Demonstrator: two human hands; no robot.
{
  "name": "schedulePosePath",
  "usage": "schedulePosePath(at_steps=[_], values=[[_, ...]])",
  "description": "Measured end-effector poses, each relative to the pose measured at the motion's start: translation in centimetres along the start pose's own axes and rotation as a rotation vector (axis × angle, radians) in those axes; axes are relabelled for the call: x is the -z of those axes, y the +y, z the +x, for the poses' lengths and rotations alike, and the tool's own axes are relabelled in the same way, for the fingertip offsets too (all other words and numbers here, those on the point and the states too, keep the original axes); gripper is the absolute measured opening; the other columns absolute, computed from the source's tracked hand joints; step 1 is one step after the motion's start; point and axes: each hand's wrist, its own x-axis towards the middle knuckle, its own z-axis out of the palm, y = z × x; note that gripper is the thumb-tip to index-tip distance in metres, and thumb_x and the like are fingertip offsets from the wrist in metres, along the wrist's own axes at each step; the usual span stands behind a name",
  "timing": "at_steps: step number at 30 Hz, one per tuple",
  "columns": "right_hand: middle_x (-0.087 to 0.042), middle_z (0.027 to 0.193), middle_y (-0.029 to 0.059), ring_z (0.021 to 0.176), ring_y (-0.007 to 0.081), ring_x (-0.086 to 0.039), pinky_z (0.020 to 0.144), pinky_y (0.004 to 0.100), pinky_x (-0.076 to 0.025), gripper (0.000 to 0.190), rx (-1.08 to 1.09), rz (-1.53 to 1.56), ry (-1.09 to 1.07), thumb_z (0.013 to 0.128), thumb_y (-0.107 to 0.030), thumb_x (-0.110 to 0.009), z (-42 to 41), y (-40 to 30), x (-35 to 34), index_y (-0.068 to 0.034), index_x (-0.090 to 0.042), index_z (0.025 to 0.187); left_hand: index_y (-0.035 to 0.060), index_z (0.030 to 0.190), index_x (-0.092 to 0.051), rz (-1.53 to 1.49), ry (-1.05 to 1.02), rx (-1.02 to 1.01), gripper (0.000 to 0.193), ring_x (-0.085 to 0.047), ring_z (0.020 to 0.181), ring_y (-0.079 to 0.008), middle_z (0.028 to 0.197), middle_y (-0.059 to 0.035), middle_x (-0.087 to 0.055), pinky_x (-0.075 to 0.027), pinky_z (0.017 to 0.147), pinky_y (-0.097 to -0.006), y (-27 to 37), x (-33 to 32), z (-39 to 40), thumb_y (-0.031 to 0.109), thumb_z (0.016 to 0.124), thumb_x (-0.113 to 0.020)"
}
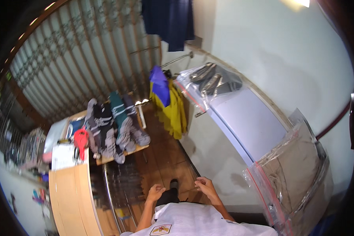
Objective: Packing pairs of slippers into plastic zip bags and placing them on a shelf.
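Observation:
My left hand [156,192] hangs in front of my body with its fingers loosely curled, and nothing shows in it. To its right, my right hand [206,187] is also empty, thumb and fingers bent and apart. Both are above the brown tiled floor [157,165], touching nothing. Left of and beyond my hands, several long sports socks [118,126] in grey, black and green lie on a wooden table [106,160]. On my right, a clear zip bag [292,168] of beige clothing lies at the near end of a pale lilac ledge [247,115].
Another clear bag [215,79] holding dark items rests on the ledge's far end. Yellow cloth [172,118] and purple cloth [160,85] hang from a wall rail. A red object [81,140] and white paper [66,156] lie left of the socks. A folding metal gate [85,59] stands behind.

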Motion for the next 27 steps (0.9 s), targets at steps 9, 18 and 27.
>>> schedulePosePath(at_steps=[9, 18, 27], values=[[-0.068, 0.097, 0.0101, 0.080, 0.0189, -0.068, 0.065, 0.0313, -0.056, 0.028, -0.236, -0.040, -0.014, 0.088, -0.013, -0.066, -1.0, 11.3, 1.3, -0.001, -0.060, 0.112, -0.0013, 0.121, -0.061, 0.046, 0.169, 0.227, 0.056, -0.066, 0.108, -0.0301, 0.113, -0.0198, -0.068, -0.051, 0.093, -0.0372, -5.9, -2.3, -17.8, 0.038, 0.083, -0.075], [-0.069, 0.095, 0.0094, 0.079, 0.0195, -0.069, 0.064, 0.0329, -0.057, 0.016, -0.308, -0.173, -0.188, 0.090, -0.012, -0.060, -8.2, 17.9, -2.5, -0.005, -0.061, 0.104, -0.0010, 0.127, -0.057, -0.019, 0.236, 0.238, 0.063, -0.064, 0.112, -0.0313, 0.118, -0.0203, -0.066, -0.050, 0.096, -0.0385, -9.8, -3.3, -29.1, 0.042, 0.084, -0.073], [-0.069, 0.092, 0.0084, 0.075, 0.0186, -0.069, 0.060, 0.0318, -0.057, 0.019, -0.295, -0.574, -0.541, 0.089, -0.011, -0.062, -17.3, 24.8, -15.3, -0.004, -0.063, 0.107, -0.0054, 0.128, -0.054, -0.178, 0.528, 0.368, 0.067, -0.064, 0.110, -0.0338, 0.117, -0.0247, -0.065, -0.050, 0.096, -0.0407, -21.2, -2.0, -48.5, 0.043, 0.085, -0.072]])
